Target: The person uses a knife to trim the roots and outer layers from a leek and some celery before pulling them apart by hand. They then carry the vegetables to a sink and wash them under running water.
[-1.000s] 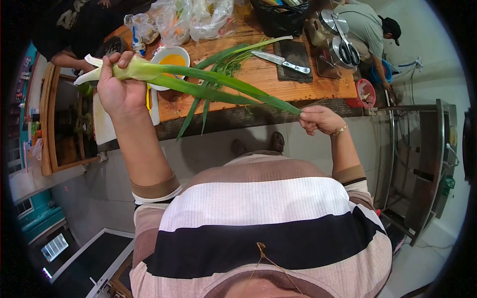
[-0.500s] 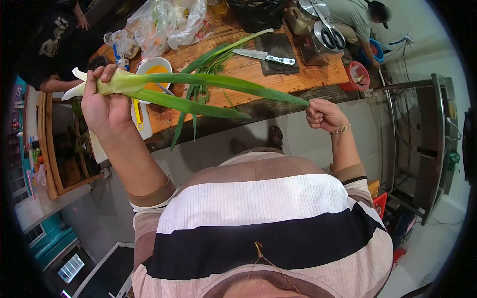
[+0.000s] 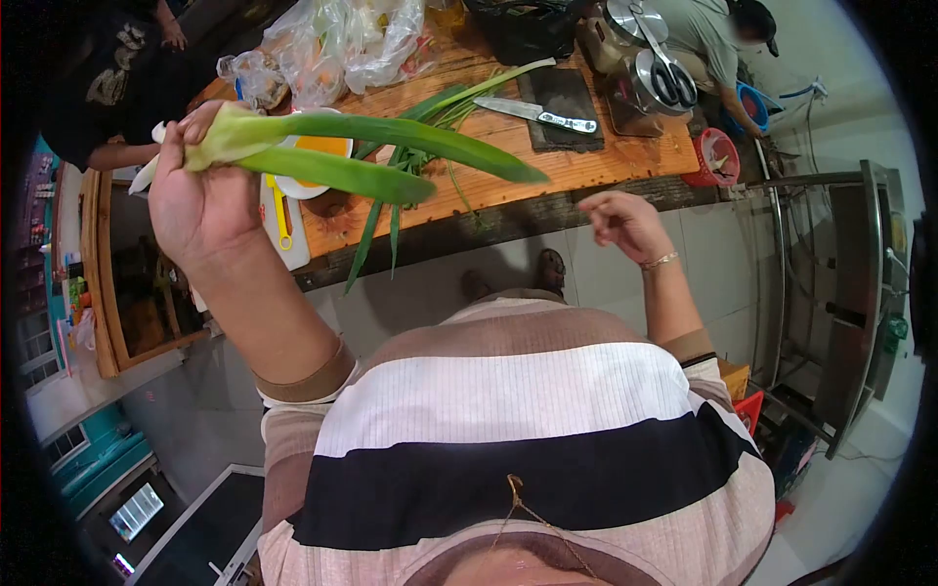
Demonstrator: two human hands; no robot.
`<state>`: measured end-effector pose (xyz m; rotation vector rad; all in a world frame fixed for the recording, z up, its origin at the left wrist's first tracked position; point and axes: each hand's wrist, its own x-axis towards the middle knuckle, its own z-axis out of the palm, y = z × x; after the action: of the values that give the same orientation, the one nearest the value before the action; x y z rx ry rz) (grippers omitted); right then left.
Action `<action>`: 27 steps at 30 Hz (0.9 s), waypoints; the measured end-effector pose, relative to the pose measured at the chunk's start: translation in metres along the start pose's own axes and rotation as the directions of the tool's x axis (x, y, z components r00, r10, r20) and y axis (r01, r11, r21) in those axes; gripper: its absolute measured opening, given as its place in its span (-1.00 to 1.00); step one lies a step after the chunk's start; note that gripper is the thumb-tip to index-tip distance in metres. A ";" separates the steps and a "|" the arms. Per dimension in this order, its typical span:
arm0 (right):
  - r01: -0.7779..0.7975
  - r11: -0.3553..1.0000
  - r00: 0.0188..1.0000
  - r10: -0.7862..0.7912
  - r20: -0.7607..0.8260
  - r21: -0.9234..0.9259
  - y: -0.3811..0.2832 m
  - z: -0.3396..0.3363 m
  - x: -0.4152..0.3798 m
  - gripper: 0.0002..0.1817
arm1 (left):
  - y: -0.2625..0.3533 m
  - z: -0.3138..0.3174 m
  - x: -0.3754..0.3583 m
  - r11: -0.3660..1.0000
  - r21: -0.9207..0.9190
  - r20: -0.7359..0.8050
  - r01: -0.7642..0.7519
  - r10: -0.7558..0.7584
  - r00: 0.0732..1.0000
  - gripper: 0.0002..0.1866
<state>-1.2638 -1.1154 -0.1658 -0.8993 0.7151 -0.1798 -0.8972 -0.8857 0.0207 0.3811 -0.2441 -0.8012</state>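
My left hand (image 3: 208,190) is closed around the pale base of a leek (image 3: 362,137), held up over the left part of the table. Its two long green leaves stretch to the right, their ends hanging free. My right hand (image 3: 630,227) is apart from the leek, in the air in front of the table edge, its fingers loosely bent and apart with nothing in them. Behind the leek a white bowl (image 3: 311,186) with orange-yellow contents is partly covered. More green stalks (image 3: 415,156) lie on the table, near a knife (image 3: 537,114) on a dark board (image 3: 567,93).
The wooden table (image 3: 640,156) carries plastic bags (image 3: 381,49), a black bag (image 3: 523,29) and jars with scissors (image 3: 669,83) on top. A yellow-handled tool (image 3: 281,215) rests on a white board at left. A red basket (image 3: 716,158) stands right. Two other people are nearby.
My right hand has let go of the long leaf's tip, and its fingers have loosened. The leaves have swung left and up, while my left hand has kept its hold.
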 end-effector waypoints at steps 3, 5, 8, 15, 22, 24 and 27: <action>0.054 0.972 0.994 -0.030 0.107 -0.231 -0.005 0.054 0.011 -0.76 | -0.016 0.007 0.005 0.998 -0.044 0.020 0.047 -0.046 0.999 -0.82; 0.118 0.956 0.988 -0.086 0.130 -0.267 -0.011 0.081 0.013 -0.75 | -0.026 0.016 0.007 0.995 -0.082 0.009 0.052 -0.052 0.999 -0.81; 0.211 0.963 0.971 -0.187 0.149 -0.168 -0.033 0.102 0.013 -0.69 | -0.036 0.028 0.004 0.995 -0.083 -0.001 0.056 -0.056 0.998 -0.81; 0.308 0.906 0.885 -0.162 0.435 -0.289 -0.082 0.122 0.006 -0.58 | -0.058 0.033 0.006 1.000 0.009 -0.046 -0.022 0.022 0.999 -0.79; 0.340 0.858 0.788 -0.036 0.615 -0.385 -0.077 0.069 0.006 -0.74 | -0.059 0.039 0.009 0.986 0.101 -0.127 -0.130 0.142 0.982 -0.76; 0.234 0.901 0.812 0.025 0.583 -0.364 -0.078 0.039 -0.002 -0.74 | -0.049 0.036 0.008 0.978 0.101 -0.135 -0.183 0.195 0.971 -0.75; -0.001 0.983 0.836 0.102 0.538 -0.185 -0.072 -0.001 -0.021 -0.71 | -0.050 0.042 0.002 0.964 0.124 -0.154 -0.235 0.253 0.955 -0.75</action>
<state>-1.2704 -1.1517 -0.1008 -1.0388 0.2174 0.1945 -0.9434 -0.9286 0.0379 0.5042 -0.1704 -0.5099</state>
